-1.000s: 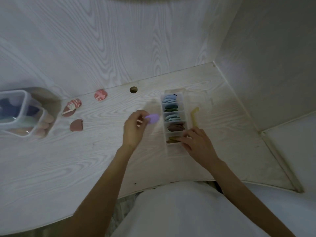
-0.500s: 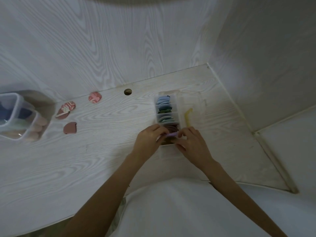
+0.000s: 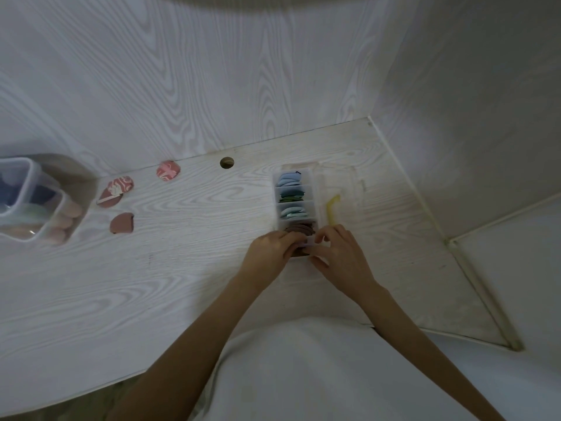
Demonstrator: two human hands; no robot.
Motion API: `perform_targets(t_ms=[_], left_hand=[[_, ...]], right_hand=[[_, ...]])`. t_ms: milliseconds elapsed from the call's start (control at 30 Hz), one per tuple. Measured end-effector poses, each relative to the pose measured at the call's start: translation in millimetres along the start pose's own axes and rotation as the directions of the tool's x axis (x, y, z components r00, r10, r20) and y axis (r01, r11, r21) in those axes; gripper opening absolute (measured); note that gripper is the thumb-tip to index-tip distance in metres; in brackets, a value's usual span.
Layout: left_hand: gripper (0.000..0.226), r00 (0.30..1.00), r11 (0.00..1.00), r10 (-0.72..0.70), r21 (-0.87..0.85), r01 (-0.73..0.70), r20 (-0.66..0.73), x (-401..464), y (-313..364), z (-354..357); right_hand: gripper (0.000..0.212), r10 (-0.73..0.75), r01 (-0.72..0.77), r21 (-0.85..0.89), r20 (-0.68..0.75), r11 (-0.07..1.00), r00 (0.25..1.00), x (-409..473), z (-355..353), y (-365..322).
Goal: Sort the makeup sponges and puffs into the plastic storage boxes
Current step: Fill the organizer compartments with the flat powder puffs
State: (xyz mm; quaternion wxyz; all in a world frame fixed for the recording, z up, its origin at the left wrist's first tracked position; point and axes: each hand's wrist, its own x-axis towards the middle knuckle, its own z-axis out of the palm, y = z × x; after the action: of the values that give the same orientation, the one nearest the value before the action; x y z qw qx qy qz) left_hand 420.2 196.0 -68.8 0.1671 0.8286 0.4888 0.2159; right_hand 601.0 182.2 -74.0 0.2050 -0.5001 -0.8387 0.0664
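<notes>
A clear divided storage box (image 3: 312, 189) stands on the white desk, its compartments filled with blue, green, teal and brown puffs. My left hand (image 3: 271, 250) and my right hand (image 3: 338, 256) meet over its nearest compartment, fingers pinching a small lilac puff (image 3: 309, 240) down into it. Only a sliver of the lilac puff shows between the fingertips. Three loose puffs lie to the left: a pink swirled one (image 3: 168, 170), a red-and-white swirled one (image 3: 117, 189) and a plain brown one (image 3: 122, 223).
Two clear plastic tubs (image 3: 33, 205) holding sponges stand at the far left edge. A yellow curved piece (image 3: 332, 209) lies just right of the divided box on its clear lid. A cable hole (image 3: 226, 162) sits near the back wall.
My left hand carried the lilac puff from the left of the box to the nearest compartment, where both hands now press it in. The view shifted slightly.
</notes>
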Motion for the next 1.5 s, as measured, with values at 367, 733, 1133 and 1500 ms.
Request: perform_targets(t_ms=[367,733,1133,1500], left_hand=[[0.018,0.995,0.999,-0.048,-0.008,0.047,-0.092,2.7,-15.0,-5.0],[0.024,0.939,0.929,-0.336,-0.191,0.317,-0.077,-14.1,-21.4,-6.6],[0.023,0.906,0.875,-0.415,-0.309,0.372,-0.085,-18.7,-18.6,0.7],[0.019,0.775,0.773,-0.601,-0.386,0.503,-0.195,-68.2,-53.3,-57.2]], right_hand=[[0.009,0.134,-0.132,0.049,-0.060,0.990,0.989,9.0,-8.0,3.7],[0.020,0.041,-0.005,-0.221,0.156,0.975,0.987,34.8,-8.7,-6.4],[0.047,0.127,-0.087,-0.239,0.161,0.967,0.979,35.7,-8.7,-13.1],[0.021,-0.008,-0.008,0.090,0.175,0.996,0.985,82.9,-28.6,-58.0]])
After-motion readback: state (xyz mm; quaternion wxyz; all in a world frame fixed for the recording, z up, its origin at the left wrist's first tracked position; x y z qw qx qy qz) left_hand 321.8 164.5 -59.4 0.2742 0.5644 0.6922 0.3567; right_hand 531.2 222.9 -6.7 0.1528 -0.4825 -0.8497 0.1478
